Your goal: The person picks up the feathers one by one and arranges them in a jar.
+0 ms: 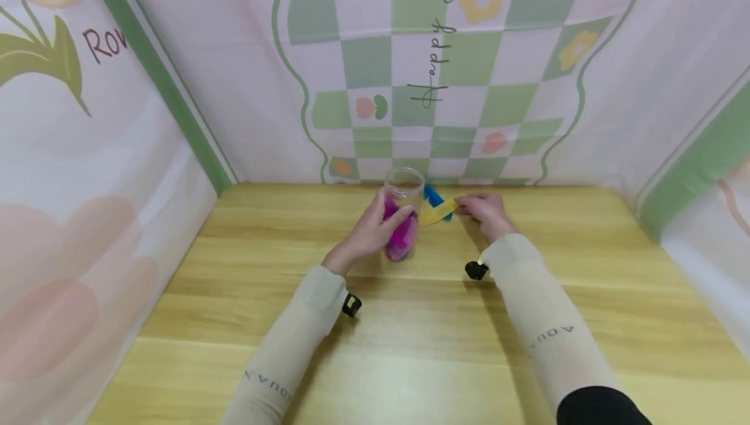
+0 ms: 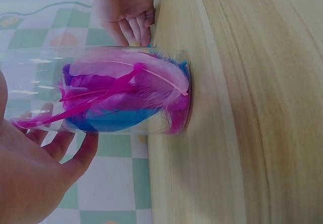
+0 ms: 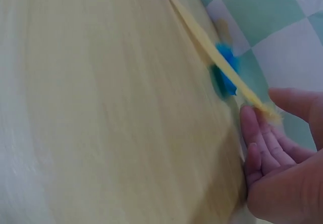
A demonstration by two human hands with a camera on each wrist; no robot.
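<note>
My left hand [image 1: 373, 224] grips a clear cup [image 1: 404, 181] that stands upright on the table, fingers curled round its side. Pink, purple and blue feathers [image 2: 121, 93] fill the cup's lower part in the left wrist view. To the cup's right, my right hand [image 1: 483, 211] pinches one end of a yellow feather [image 1: 438, 213]. This feather slants up off the tabletop in the right wrist view, its end between thumb and fingers [image 3: 272, 146]. Behind it lies a blue feather [image 1: 433, 197], partly covered by the yellow one.
A pale wooden table [image 1: 375, 347] carries everything. Right behind the cup hangs a checkered cloth wall [image 1: 369, 64], with another printed cloth [image 1: 58, 217] along the left side. Each wrist wears a small black camera [image 1: 351, 305].
</note>
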